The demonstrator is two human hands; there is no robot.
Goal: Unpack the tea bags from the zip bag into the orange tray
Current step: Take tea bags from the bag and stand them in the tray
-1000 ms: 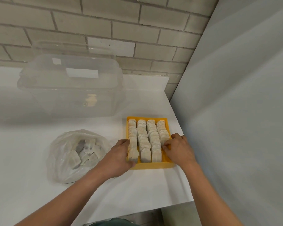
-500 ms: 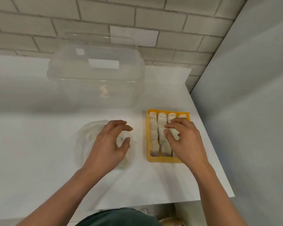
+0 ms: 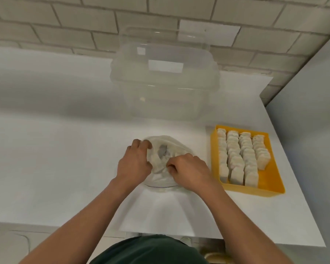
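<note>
A clear zip bag [image 3: 168, 149] with a few tea bags inside lies on the white table in front of me. My left hand [image 3: 134, 162] grips the bag's left side. My right hand [image 3: 189, 171] pinches the bag's plastic at its near right. To the right sits the orange tray [image 3: 271, 180], holding several rows of pale tea bags [image 3: 236, 159] standing on edge; its right strip is bare.
A large clear plastic container [image 3: 164, 77] with a lid stands behind the bag, against the brick wall. A grey wall panel [image 3: 312, 111] borders the table on the right. The table's front edge [image 3: 160, 233] is close to my body.
Both hands left the orange tray and moved left onto the zip bag, taking hold of it. My view shifted left, so the tray now sits at the right.
</note>
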